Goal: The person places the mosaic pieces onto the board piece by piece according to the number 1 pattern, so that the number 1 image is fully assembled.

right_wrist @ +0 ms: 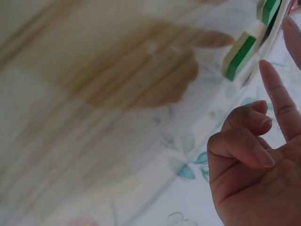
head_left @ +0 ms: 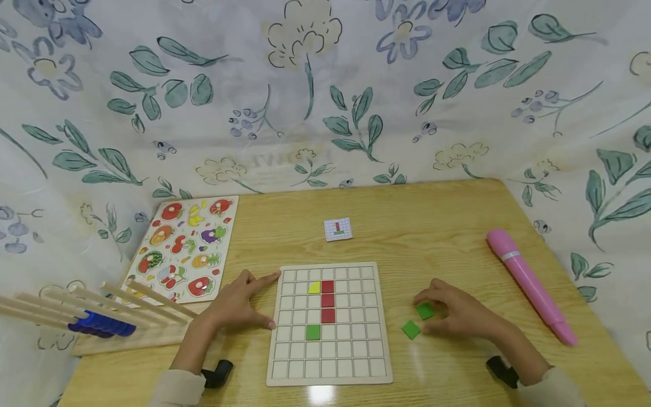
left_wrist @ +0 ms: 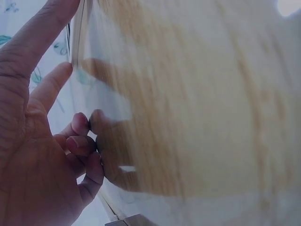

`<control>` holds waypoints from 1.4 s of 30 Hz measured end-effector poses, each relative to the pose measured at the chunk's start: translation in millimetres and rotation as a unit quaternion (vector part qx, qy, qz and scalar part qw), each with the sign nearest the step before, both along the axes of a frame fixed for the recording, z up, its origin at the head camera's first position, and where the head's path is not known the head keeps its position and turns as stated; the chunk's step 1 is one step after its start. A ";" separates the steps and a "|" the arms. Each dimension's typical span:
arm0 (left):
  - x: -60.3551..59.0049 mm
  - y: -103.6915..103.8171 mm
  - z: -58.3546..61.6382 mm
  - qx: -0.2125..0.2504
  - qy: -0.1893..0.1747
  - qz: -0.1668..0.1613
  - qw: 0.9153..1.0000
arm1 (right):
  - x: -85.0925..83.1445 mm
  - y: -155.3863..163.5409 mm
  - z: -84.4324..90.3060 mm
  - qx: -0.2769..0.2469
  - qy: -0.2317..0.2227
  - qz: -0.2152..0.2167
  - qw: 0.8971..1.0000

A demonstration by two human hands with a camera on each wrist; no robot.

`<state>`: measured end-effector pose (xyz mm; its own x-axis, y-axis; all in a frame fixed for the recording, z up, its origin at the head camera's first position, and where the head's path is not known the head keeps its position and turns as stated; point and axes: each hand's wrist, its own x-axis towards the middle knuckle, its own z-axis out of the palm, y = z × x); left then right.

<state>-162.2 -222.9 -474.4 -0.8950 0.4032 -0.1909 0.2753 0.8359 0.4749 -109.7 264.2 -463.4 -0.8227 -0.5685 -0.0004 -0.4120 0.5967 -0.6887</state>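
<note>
Left hand [head_left: 238, 305]: rests flat at the left edge of the grid board [head_left: 329, 362], fingers spread and mostly straight, index finger along the top left corner, thumb against the left side; it holds nothing. In the left wrist view the palm [left_wrist: 33, 155] fills the left side and the lower fingers look a little bent against the blurred bench.
Right hand [head_left: 460, 315]: lies on the bench [head_left: 432, 220] to the right of the board, fingers arched over a green tile [head_left: 425, 310]; its fingertips touch or almost touch the tile, and I cannot tell whether they pinch it.
Second green tile [head_left: 411, 329]: lies flat on the bench just beside the first, toward the board, free of the fingers.
Right wrist view: two green-edged tiles [right_wrist: 241, 55] show at the upper right, close to the raised fingertips [right_wrist: 273, 84]; two other fingers are curled toward the palm.
Grid board: pale wood with square cells, lying flat at the near middle of the bench.
Tiles on the board: one yellow [head_left: 314, 287], three red [head_left: 328, 301] in a column just right of it, one green [head_left: 312, 332] below the yellow.
Pattern card [head_left: 338, 229]: small, lies beyond the board.
Fruit puzzle [head_left: 184, 249]: lies at the far left.
Wooden rod rack [head_left: 102, 316]: near left, blue rings on it.
Pink cylinder [head_left: 530, 282]: lies at the right.
</note>
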 end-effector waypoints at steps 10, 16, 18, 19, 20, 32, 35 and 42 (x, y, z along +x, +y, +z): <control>0.3 -1.0 -0.6 0.000 0.003 -0.001 1.000 | -1.5 8.9 -6.5 0.000 0.019 -0.020 1.000; 0.0 -1.0 -0.4 0.002 0.002 -0.003 1.000 | -1.5 10.0 -8.2 0.014 0.019 -0.035 0.999; -0.3 -1.2 -0.9 0.001 0.002 -0.003 1.000 | -1.4 9.5 -8.6 0.021 0.020 -0.037 0.999; -0.5 -1.3 -1.1 0.001 0.002 -0.002 1.000 | -1.4 9.1 -8.7 0.025 0.022 -0.037 0.999; -0.7 -1.5 -1.4 0.000 0.002 -0.002 1.000 | -1.4 8.6 -8.7 0.030 0.025 -0.037 0.999; -0.3 -2.9 -3.8 -0.001 0.000 0.000 1.000 | 2.1 -1.1 -8.1 0.073 0.078 -0.034 0.994; -0.2 -2.9 -3.7 0.000 0.002 -0.001 1.000 | 3.3 -3.8 -8.9 0.057 0.096 -0.038 0.993; -0.5 -2.8 -3.8 -0.001 0.008 -0.004 1.000 | 4.2 -21.7 -1.5 0.021 0.119 -0.030 0.992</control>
<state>-162.7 -225.8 -478.2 -0.8950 0.4093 -0.1774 0.2885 0.8344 0.4696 -105.4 242.5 -464.9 -0.8344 -0.5224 0.1758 -0.5234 0.6511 -0.5496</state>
